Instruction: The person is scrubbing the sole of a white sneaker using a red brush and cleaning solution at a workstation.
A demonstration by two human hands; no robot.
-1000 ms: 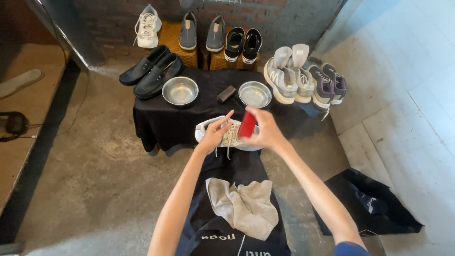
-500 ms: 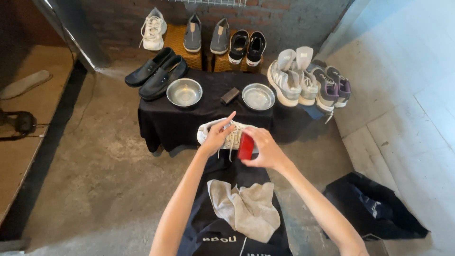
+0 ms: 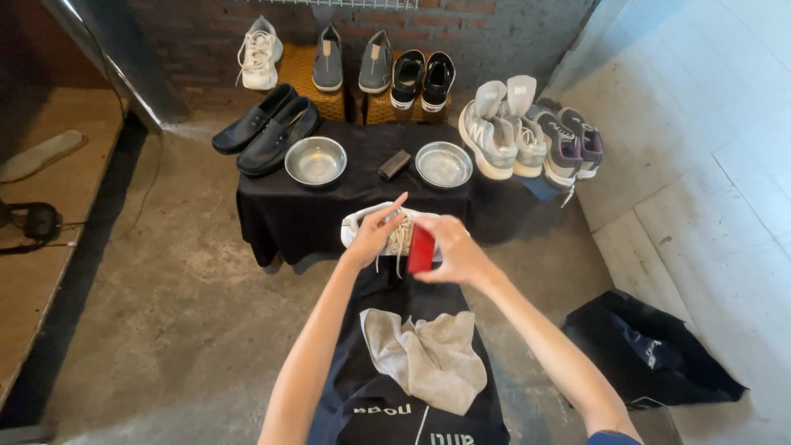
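Observation:
My left hand [image 3: 375, 235] holds a white laced sneaker [image 3: 362, 224] just above my lap, fingers spread over its laces. My right hand [image 3: 451, 247] is closed around a small red block-shaped object [image 3: 421, 249], pressed against the sneaker's side. A crumpled grey cloth [image 3: 428, 358] lies on the dark apron [image 3: 387, 412] over my knees.
A low table under a black cloth [image 3: 305, 210] carries two metal bowls [image 3: 315, 161] [image 3: 443, 164], a small dark brush [image 3: 394, 165] and black loafers [image 3: 268, 128]. Grey and purple sneakers [image 3: 527, 136] sit at its right. More shoes [image 3: 354, 66] line the brick wall. A black bag [image 3: 651, 350] lies right.
Both hands with the sneaker and red object have come lower and nearer to me; the view has tilted slightly so the table sits higher in frame.

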